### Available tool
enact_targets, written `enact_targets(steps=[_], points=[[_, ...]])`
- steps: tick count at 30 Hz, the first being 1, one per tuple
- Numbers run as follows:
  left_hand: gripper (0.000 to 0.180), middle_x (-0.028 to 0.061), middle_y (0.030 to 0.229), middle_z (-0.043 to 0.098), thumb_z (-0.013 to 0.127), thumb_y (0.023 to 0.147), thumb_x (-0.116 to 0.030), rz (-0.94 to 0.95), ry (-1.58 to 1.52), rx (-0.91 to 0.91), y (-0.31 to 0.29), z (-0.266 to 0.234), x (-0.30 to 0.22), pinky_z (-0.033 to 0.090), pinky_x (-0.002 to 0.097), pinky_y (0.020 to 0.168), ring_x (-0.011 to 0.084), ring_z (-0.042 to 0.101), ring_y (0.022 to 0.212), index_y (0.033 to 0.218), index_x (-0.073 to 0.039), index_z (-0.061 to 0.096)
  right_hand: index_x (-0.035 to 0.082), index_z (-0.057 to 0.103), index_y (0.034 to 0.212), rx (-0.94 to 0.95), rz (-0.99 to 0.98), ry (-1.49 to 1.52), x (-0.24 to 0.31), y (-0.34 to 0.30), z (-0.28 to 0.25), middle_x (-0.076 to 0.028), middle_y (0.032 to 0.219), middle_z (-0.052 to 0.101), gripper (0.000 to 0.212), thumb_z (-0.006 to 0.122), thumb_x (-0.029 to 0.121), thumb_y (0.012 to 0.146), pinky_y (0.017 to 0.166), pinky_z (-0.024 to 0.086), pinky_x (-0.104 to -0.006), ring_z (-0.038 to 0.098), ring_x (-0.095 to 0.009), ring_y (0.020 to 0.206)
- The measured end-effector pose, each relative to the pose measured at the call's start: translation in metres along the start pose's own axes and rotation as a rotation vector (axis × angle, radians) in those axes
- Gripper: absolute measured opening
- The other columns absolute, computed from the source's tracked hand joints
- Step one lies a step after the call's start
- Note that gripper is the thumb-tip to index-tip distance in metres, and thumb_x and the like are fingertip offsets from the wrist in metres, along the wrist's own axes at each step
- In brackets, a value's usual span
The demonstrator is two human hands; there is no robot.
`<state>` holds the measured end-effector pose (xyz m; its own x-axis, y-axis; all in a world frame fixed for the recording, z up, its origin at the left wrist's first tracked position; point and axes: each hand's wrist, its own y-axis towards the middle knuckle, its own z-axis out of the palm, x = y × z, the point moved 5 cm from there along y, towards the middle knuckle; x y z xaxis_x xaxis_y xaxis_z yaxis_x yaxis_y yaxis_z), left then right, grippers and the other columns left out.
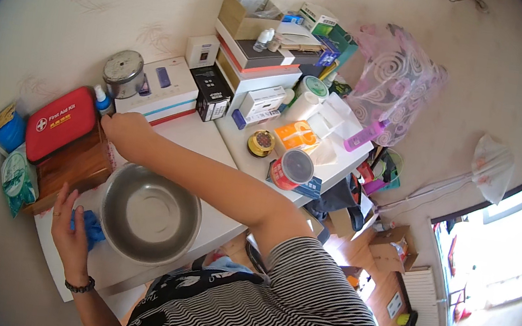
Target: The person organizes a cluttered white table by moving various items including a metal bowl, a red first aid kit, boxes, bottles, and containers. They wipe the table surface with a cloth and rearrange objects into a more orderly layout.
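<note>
My right hand [127, 135] reaches across to the back of the table, above the end of a brown wooden box [72, 175]. Its fingers are bent together right at the lower part of a small blue bottle with a white top [102, 99]; whatever they grip is hidden. A red zipped first-aid pouch [63, 124] lies on the box, left of that hand. My left hand [69, 235] is open, fingers stretched, beside a crumpled blue cloth [90, 230]. Under my right forearm sits a wide steel basin [151, 214] with nothing in it.
A round metal tin [123, 74] and a white box [163, 88] stand behind. Stacked boxes [255, 62], a red jar with a grey lid [292, 169] and a purple bottle [365, 136] crowd the right. A green-white soft pack [19, 181] sits at the left edge.
</note>
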<state>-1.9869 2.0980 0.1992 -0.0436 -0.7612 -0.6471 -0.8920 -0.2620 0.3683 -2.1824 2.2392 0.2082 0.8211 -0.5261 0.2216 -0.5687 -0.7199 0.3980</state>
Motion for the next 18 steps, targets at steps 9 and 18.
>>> enact_targets(steps=[9, 18], points=[[0.027, 0.0126, 0.138, 0.054, 0.051, 0.096, -0.004, 0.074, 0.004, -0.004, 0.011, 0.014, -0.022, 0.041, 0.0360, 0.103, 0.0281, 0.052, 0.125, 0.120, 0.001, 0.062, 0.006, 0.066, 0.107, -0.070, 0.576, -0.104, -0.119, -0.183, -0.175, -0.015, 0.095, 0.069, 0.026, 0.069, 0.014, 0.083, 0.073, 0.054, -0.0382, 0.069, -0.028, 0.081], [0.029, 0.0123, 0.139, 0.053, 0.052, 0.097, -0.007, 0.071, -0.014, -0.011, 0.015, 0.026, -0.052, 0.039, 0.0378, 0.107, 0.0262, 0.050, 0.128, 0.124, -0.004, 0.062, 0.006, 0.071, 0.098, -0.334, 0.660, -0.239, -0.240, -0.280, -0.250, -0.013, 0.101, 0.067, 0.026, 0.075, 0.010, 0.073, 0.086, 0.049, -0.0402, 0.061, -0.032, 0.100]])
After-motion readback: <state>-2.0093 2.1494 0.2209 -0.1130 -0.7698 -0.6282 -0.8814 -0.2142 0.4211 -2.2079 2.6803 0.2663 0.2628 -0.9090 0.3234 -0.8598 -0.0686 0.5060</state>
